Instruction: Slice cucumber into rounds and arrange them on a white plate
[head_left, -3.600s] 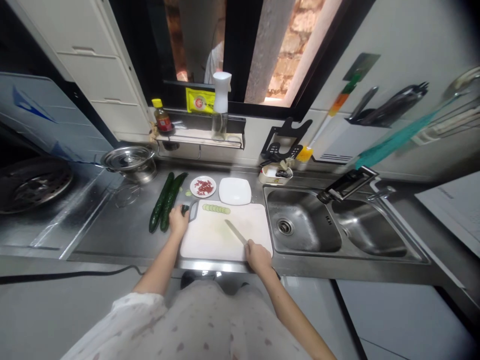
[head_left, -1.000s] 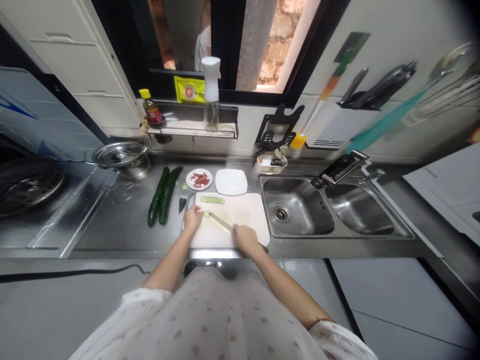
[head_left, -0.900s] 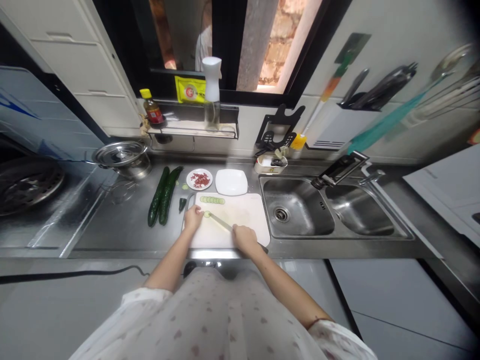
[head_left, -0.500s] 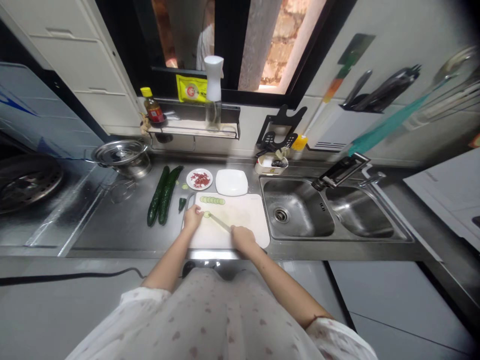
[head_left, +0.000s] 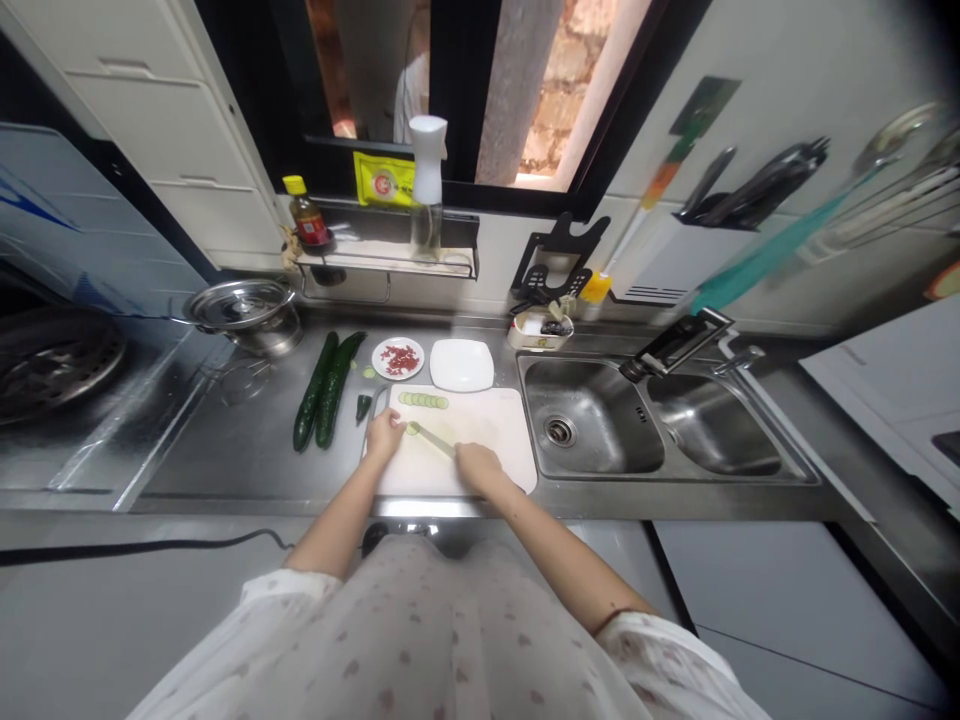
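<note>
My right hand (head_left: 480, 468) is closed round the handle of a knife (head_left: 435, 440), its blade pointing left over the white cutting board (head_left: 480, 425). At the blade tip lies a pale green cucumber slice (head_left: 412, 428). Beside that slice, at the board's left side, is my left hand (head_left: 384, 435) with curled fingers; what they pinch, if anything, is too small to make out. Along the board's far edge runs a row of overlapping cucumber slices (head_left: 424, 401). A dark green cucumber end (head_left: 364, 407) lies just left of the board.
Two whole cucumbers (head_left: 326, 392) lie to the left. Behind the board stand a plate of chopped red bits (head_left: 398, 360) and a white dish (head_left: 462, 365). A double sink (head_left: 592, 410) is on the right, a lidded pot (head_left: 244, 315) at back left.
My right hand has shifted slightly left with the knife. My left hand stays almost in place beside the slice.
</note>
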